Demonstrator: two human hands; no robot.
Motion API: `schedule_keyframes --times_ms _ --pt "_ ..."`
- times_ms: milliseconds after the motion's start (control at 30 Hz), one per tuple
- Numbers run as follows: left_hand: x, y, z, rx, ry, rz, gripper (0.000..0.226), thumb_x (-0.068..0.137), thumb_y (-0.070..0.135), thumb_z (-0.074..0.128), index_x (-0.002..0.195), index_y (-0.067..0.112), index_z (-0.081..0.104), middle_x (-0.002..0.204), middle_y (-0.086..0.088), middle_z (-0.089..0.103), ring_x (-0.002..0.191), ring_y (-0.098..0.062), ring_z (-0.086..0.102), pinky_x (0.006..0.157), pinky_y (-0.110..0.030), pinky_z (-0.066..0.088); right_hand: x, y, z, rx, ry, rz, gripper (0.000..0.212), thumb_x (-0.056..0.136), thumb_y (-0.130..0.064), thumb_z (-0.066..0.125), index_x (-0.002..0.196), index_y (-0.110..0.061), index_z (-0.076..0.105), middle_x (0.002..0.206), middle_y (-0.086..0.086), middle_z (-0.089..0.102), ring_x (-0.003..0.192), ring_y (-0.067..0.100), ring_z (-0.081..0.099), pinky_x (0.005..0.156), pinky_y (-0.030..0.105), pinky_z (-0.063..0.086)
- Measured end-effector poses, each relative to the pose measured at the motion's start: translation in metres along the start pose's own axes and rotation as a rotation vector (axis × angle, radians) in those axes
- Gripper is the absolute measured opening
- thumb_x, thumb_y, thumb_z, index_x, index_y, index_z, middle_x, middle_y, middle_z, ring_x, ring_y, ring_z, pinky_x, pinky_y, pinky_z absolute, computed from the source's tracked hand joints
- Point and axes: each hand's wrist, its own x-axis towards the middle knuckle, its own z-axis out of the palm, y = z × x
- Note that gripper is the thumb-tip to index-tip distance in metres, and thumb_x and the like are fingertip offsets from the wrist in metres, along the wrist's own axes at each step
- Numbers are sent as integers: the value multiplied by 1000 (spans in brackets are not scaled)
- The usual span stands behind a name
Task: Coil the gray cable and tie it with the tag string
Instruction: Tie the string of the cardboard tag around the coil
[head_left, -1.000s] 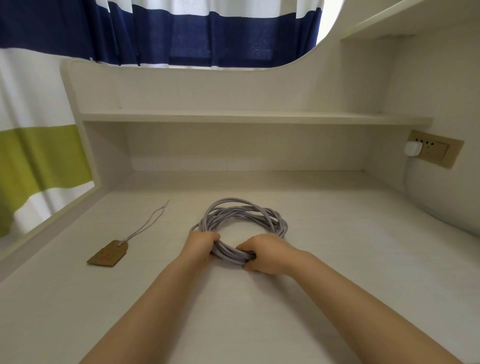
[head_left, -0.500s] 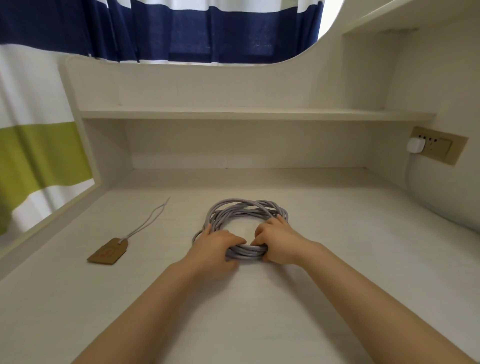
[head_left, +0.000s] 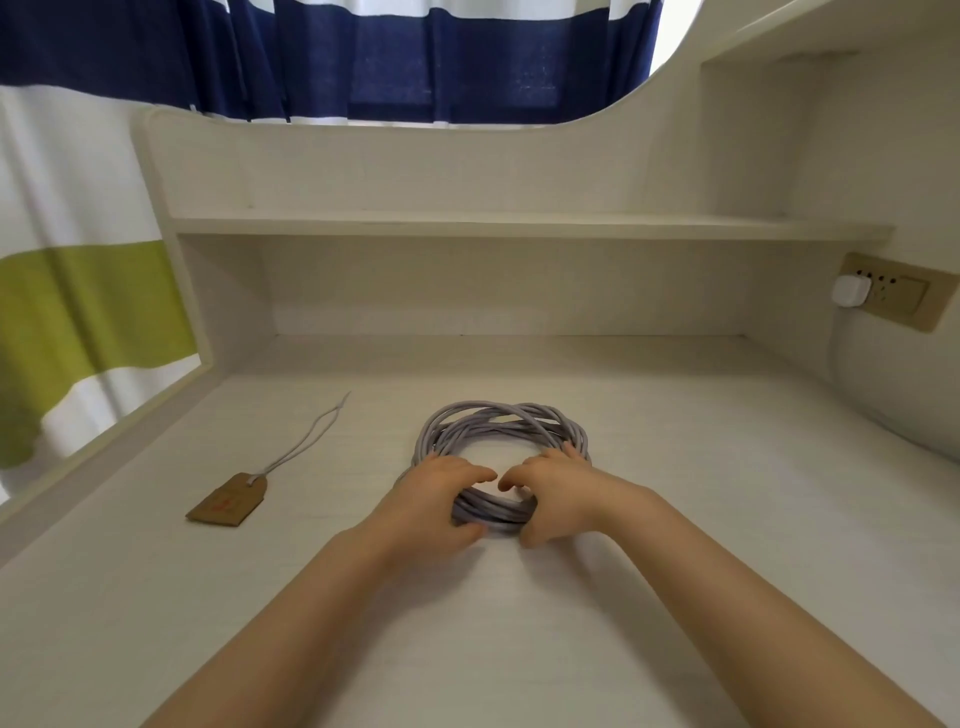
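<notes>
left hand (head_left: 434, 496) and right hand (head_left: 558, 493) slid inward, both gripping gray cable (head_left: 501, 431) at 6 o'clock | coil finished (judged) | tag string (head_left: 306, 441) untouched, 9 o'clock

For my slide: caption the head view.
Both hands, left hand and right hand, grip the coiled gray cable; tag lies untouched.

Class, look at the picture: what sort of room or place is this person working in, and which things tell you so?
Probably a bedroom or dormitory study desk: a pale desk with a built-in shelf, a striped curtain behind it, and a wall socket with a plug.
</notes>
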Motion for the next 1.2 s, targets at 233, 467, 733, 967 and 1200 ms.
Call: schedule_keyframes --times_ms 233,467,733,967,1200 --pt "-12 -17 -17 -83 93 -56 52 77 17 67 127 17 53 131 0 55 132 -14 34 102 -12 20 9 -12 -5 248 171 -65 57 76 -40 62 129 -20 50 133 -1 55 124 17 47 103 30 37" --pt "-28 -59 -40 -8 173 -368 47 84 25 60 129 20 49 134 2 53 129 -14 39 104 -23 28 27 -42 -8 342 417 -126 27 81 -30 56 106 -20 63 111 -2 65 105 18 57 86 31 45" --pt "-50 -116 -69 130 268 -884 40 85 21 51 125 18 55 129 -9 56 126 -30 39 99 -40 39 63 -89 -1 451 379 -179 26 83 -18 52 107 -21 62 102 -2 68 86 12 58 81 28 47" --pt "-63 -134 -78 203 141 -1103 30 80 42 51 89 14 48 114 -13 54 107 -32 48 75 -34 40 103 -161 9 415 144 -266 45 85 -23 54 129 -18 50 131 1 56 115 21 53 94 32 42" --pt "-62 -135 -81 88 152 -1060 35 73 36 62 60 15 38 78 -5 51 74 -25 52 53 -26 35 121 -186 16 346 50 -279 43 84 -14 43 124 -26 53 130 8 55 121 30 39 101 42 39"
